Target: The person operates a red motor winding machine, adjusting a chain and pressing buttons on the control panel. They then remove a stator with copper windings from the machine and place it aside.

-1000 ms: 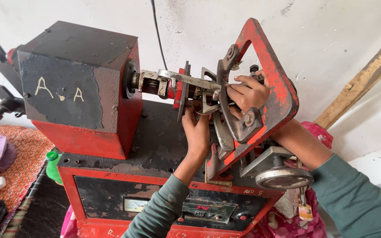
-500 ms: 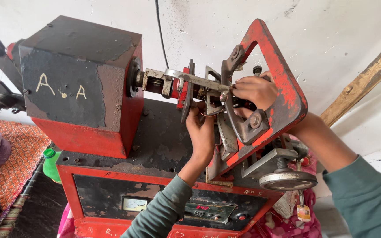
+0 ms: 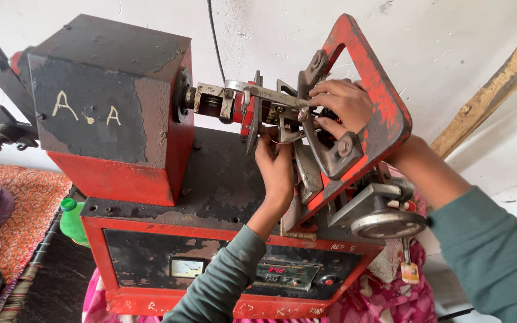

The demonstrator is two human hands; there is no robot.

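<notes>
A worn red and black machine [image 3: 151, 179] stands against a white wall [image 3: 450, 36], its boxy housing [image 3: 109, 101] driving a horizontal shaft [image 3: 222, 98]. The left hand [image 3: 275, 167] reaches up from below and touches the metal parts under the shaft clamp [image 3: 276, 110]. The right hand [image 3: 345, 107] passes through a tilted red frame [image 3: 384, 101] and grips the same clamp from the side. A round metal wheel [image 3: 388, 224] sits lower right. A green bottle [image 3: 72, 221] stands at the machine's left, beside an orange cloth [image 3: 25, 197].
</notes>
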